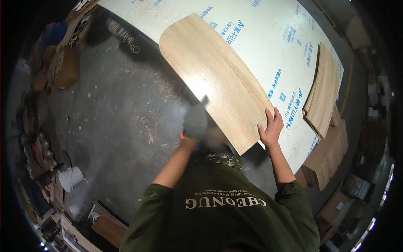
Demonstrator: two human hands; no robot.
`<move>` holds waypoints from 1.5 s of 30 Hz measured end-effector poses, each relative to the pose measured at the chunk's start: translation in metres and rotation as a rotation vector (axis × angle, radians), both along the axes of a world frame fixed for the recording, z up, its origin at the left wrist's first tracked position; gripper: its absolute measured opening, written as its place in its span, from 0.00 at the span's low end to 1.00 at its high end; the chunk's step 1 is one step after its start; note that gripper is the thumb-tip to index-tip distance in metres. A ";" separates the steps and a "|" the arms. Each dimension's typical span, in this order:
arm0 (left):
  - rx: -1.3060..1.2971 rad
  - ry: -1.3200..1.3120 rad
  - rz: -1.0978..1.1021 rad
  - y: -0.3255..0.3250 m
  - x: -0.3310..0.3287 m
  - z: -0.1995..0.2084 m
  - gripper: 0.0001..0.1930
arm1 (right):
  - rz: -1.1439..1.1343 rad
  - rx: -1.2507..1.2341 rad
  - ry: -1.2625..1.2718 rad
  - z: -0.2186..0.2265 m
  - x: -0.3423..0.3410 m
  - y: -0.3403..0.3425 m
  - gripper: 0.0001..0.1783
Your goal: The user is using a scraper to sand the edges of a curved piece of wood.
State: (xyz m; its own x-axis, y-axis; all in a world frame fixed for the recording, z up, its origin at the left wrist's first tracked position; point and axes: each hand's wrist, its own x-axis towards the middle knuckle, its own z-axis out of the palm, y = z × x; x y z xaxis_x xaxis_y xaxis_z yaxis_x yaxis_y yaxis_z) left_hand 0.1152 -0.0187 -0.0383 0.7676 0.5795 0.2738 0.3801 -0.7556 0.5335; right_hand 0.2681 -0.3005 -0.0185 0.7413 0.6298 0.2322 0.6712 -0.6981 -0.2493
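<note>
A wood-grain board [218,75] with a rounded far end lies across the white printed sheet [260,46], its left long edge hanging over the floor. My right hand [272,126] is bare and rests at the board's near right edge, fingers stretched apart, the thumb on the wood. Beside the left edge is my left hand [195,122] in a dark grey glove with an orange cuff. Motion smears its fingers, and a small dark shape [205,100] juts from it toward the board; whether that is a finger or a tool I cannot tell.
Several curved wood-grain pieces [324,90] lie stacked at the sheet's right side, above brown panels [325,155]. Shavings litter the grey floor [121,105]. To the left stand a white bucket [70,179] and a brown box [67,67]. A wooden crate [107,227] sits lower left.
</note>
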 end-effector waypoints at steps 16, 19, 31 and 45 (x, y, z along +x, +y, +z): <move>-0.261 -0.008 0.033 0.100 0.041 0.016 0.22 | -0.078 0.046 0.020 -0.001 0.014 0.054 0.36; -0.218 -0.018 0.051 0.079 0.038 -0.002 0.21 | -0.048 0.091 0.008 -0.001 0.017 0.054 0.36; -0.233 0.485 -0.580 -0.183 -0.075 0.023 0.08 | -0.055 0.137 -0.016 -0.006 0.018 0.050 0.35; 0.174 0.287 -0.089 -0.024 0.018 0.043 0.23 | -0.070 0.164 0.038 -0.005 0.021 0.047 0.35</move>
